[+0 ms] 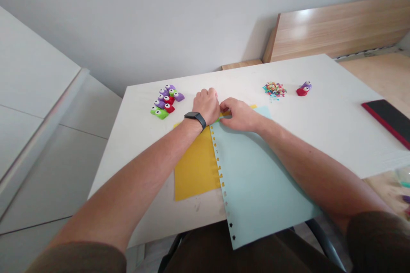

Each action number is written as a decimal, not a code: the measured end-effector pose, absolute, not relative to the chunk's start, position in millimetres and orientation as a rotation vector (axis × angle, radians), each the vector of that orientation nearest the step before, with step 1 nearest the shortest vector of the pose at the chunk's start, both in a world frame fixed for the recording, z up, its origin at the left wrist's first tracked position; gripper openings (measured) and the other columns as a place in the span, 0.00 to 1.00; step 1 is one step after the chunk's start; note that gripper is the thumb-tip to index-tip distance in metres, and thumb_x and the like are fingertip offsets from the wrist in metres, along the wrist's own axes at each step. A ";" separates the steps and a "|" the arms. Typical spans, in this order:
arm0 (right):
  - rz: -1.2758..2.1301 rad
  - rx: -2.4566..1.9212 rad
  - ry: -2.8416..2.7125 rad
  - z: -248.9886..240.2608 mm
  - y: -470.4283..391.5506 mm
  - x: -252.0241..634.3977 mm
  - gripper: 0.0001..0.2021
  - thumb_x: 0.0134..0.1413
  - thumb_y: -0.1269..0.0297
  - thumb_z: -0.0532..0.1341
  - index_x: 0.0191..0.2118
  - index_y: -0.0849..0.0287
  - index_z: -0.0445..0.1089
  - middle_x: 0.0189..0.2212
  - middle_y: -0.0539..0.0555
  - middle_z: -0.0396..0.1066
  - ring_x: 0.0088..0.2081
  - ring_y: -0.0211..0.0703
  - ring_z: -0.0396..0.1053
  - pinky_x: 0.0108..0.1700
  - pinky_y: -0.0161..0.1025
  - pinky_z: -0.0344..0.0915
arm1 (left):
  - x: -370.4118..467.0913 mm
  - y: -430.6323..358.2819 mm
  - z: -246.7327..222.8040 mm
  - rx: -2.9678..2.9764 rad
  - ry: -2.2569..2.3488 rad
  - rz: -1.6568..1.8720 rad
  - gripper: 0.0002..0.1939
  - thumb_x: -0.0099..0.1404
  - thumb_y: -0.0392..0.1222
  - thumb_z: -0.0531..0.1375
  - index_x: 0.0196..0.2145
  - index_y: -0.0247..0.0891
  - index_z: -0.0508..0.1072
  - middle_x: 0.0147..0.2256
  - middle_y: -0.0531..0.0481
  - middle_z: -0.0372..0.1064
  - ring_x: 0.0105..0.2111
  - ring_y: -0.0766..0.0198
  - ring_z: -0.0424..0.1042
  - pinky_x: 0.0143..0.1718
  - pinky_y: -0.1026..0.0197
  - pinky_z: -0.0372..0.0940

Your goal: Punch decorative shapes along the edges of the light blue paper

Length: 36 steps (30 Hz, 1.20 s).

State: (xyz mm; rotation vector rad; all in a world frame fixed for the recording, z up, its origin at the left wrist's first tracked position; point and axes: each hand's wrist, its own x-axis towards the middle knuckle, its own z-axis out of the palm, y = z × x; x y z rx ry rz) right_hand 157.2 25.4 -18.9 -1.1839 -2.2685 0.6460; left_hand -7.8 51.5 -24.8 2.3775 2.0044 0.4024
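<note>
A light blue sheet of paper lies slanted over the table, its lower corner reaching past the front edge. Small punched holes run down its left side; the lowest ones are star-shaped. Beneath it lies a yellow sheet. My left hand, closed in a fist, presses at the blue sheet's upper left corner. Slivers of a green paper punch peek out between my hands, most of it hidden. My right hand is closed beside it, thumb and curled fingers at the sheet's top edge.
Several red, purple and green paper punches stand grouped at the left. A confetti pile and two more punches sit at the back right. A black and red flat object lies at the right edge.
</note>
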 end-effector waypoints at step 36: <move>0.435 -0.892 -2.527 -10.4 29.6 168.8 0.13 0.59 0.67 0.59 0.36 0.54 0.83 0.30 0.50 0.76 0.35 0.42 0.70 0.40 0.39 0.60 | -10.8 56.9 -30.4 2.332 2.115 0.294 0.21 0.78 0.47 0.41 0.46 0.39 0.71 0.49 0.38 0.74 0.50 0.46 0.71 0.50 0.47 0.64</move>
